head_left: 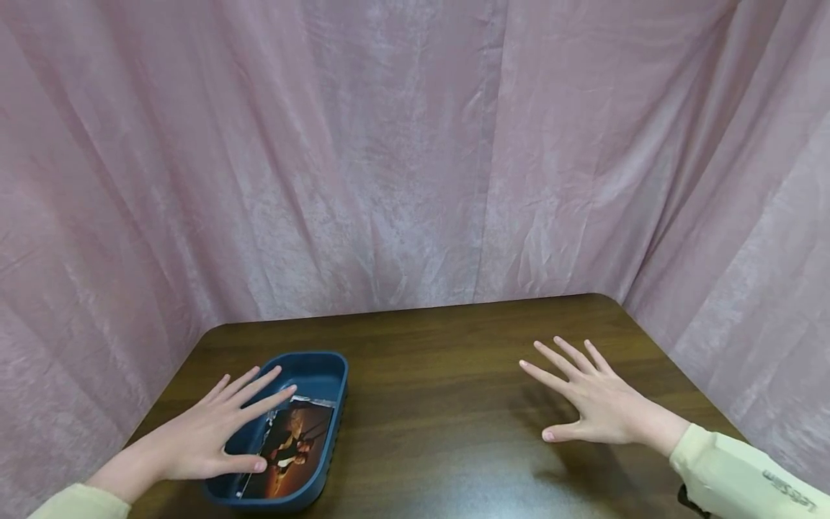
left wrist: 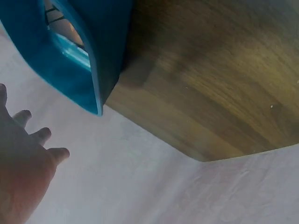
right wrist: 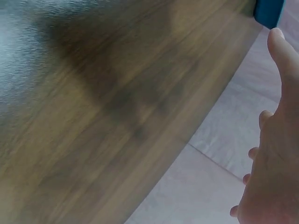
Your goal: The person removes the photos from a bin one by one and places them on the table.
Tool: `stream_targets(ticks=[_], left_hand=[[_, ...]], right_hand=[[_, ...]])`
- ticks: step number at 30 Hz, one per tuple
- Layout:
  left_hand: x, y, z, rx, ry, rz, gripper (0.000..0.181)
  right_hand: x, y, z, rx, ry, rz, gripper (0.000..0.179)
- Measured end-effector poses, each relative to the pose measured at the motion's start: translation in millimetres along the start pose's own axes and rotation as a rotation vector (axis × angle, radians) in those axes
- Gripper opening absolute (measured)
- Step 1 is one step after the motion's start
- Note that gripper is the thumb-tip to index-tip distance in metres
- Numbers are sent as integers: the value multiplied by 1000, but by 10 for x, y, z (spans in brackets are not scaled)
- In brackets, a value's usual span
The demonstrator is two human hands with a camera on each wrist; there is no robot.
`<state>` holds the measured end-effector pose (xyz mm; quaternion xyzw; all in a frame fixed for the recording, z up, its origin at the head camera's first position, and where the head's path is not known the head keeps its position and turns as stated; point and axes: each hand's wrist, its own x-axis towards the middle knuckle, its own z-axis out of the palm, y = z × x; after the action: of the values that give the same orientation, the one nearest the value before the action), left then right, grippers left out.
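A blue rectangular tray [head_left: 314, 494] with rounded corners stands at the left of the table. In it lies a flat packet [head_left: 303, 440] with a dark, orange-toned picture and a crinkled silvery edge. My left hand [head_left: 201, 432] is spread over the tray's left side, overlapping the tray and packet in the head view; its fingers are straight and hold nothing. Over the right part of the table my right hand [head_left: 599, 404] is likewise spread, fingers apart, with nothing in it. The left wrist view shows the tray [left wrist: 110, 42] beside the left hand [left wrist: 23, 163].
The brown wood-grain table [head_left: 428, 404] has rounded far corners. Pink velvety curtains [head_left: 402, 158] hang behind it and along both sides. Shadow from the right hand falls on the tabletop.
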<state>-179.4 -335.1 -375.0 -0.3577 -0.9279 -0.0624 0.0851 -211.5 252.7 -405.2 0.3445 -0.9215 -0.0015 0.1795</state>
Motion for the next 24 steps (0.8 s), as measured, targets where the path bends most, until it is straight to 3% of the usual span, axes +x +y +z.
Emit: stream_targets(ticks=[11, 19, 24], left_hand=[[-311, 63, -40, -165, 51, -228, 98], [-592, -34, 146, -329, -65, -446, 95], [-726, -95, 266, -435, -156, -513, 84]], right_hand=[[165, -34, 16, 70, -25, -22, 97], [294, -58, 0, 62, -19, -47, 99], [389, -102, 11, 83, -39, -64, 98]])
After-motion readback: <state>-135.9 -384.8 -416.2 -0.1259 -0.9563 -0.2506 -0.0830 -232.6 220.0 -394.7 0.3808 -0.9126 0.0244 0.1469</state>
